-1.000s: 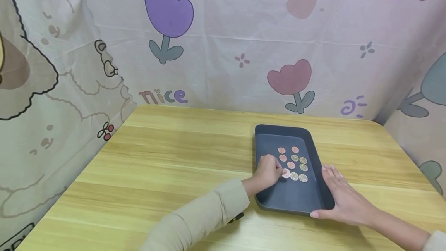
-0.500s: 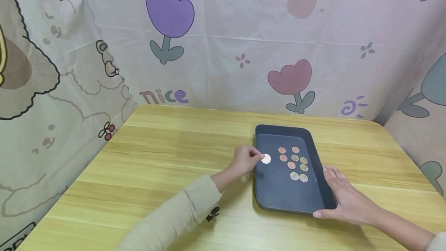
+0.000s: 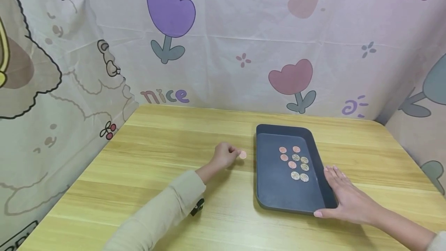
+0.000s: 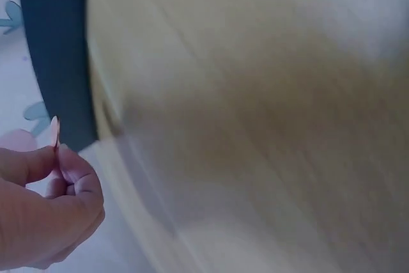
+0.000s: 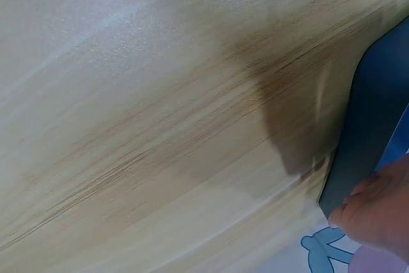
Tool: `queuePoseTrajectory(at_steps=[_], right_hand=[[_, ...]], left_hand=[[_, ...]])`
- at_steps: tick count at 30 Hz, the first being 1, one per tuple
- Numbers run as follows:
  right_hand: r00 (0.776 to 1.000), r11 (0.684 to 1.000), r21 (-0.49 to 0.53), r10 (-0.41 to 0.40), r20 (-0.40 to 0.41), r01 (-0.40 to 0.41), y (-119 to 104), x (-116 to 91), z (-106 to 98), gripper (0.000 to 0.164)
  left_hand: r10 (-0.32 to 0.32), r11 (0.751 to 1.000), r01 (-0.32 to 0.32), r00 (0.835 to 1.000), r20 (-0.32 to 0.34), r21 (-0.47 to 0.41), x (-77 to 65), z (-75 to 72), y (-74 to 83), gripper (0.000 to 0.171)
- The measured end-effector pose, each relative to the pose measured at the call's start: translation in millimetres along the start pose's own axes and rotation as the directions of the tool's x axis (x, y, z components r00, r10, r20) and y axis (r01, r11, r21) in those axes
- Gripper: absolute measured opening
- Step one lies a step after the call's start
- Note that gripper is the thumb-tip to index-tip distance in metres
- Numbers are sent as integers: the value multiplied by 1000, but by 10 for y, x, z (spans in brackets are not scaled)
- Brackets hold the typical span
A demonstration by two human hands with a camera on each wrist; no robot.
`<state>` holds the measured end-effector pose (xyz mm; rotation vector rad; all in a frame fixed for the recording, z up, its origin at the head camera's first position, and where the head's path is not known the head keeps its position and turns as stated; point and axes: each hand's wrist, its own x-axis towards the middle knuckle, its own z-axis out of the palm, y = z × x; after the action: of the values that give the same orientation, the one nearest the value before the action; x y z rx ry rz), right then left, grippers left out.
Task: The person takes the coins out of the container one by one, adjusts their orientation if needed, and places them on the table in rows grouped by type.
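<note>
My left hand (image 3: 224, 155) is over the table, left of the dark tray, pinching a copper-coloured coin (image 3: 242, 154) between thumb and fingertips. In the left wrist view that coin (image 4: 55, 132) shows nearly edge-on above the fingertips. Several coins lie flat in the dark rectangular tray (image 3: 278, 198): copper ones (image 3: 292, 164) mostly to the left and far side, brassy ones (image 3: 304, 177) with a ray pattern to the right and near side. My right hand (image 3: 350, 200) rests against the tray's right wall, fingers extended along it and thumb at the near corner.
The tray stands on the right half of a wooden table (image 3: 139, 158). A printed cloth (image 3: 223, 22) with flowers hangs behind the table and at both sides. A black device (image 3: 197, 207) sits under the left sleeve at the wrist.
The left hand has taken a copper-coloured coin from the near left of the group and carried it left, out over the tray's edge. The right hand has stayed at the tray.
</note>
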<state>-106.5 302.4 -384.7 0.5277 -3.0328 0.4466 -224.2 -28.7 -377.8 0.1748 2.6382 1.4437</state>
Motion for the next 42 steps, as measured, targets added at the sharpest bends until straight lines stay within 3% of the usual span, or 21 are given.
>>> queuePoseTrajectory(at_steps=[5,16,22,26,30,34,38,42], right_hand=[[1000,1000,-9,2,4,-2,1,-1,-3,117],[1000,1000,-26,-15,-2,14,10,3,-22,119],[1000,1000,-29,-11,5,11,10,4,-30,119],[1000,999,-33,-20,-1,20,7,1,-31,119],[1000,999,-36,-24,-3,24,1,5,-31,119],[1000,999,-43,-22,1,22,-2,8,-31,119],[1000,998,-49,-24,0,24,-2,7,-33,119],[1000,999,-44,-25,1,25,-2,4,-36,119]], left_hand=[[-50,996,49,999,14,76,88,10,-75,49],[-53,978,57,998,-25,201,169,64,-88,54],[-106,979,109,994,-30,171,192,84,-55,20],[-106,978,109,994,-26,177,189,83,-60,19],[-59,984,65,997,-41,168,159,68,-65,25],[32,991,-24,998,-57,133,115,58,-36,24],[110,992,-104,990,-89,74,88,73,58,20],[149,989,-150,983,-111,4,66,121,205,15]])
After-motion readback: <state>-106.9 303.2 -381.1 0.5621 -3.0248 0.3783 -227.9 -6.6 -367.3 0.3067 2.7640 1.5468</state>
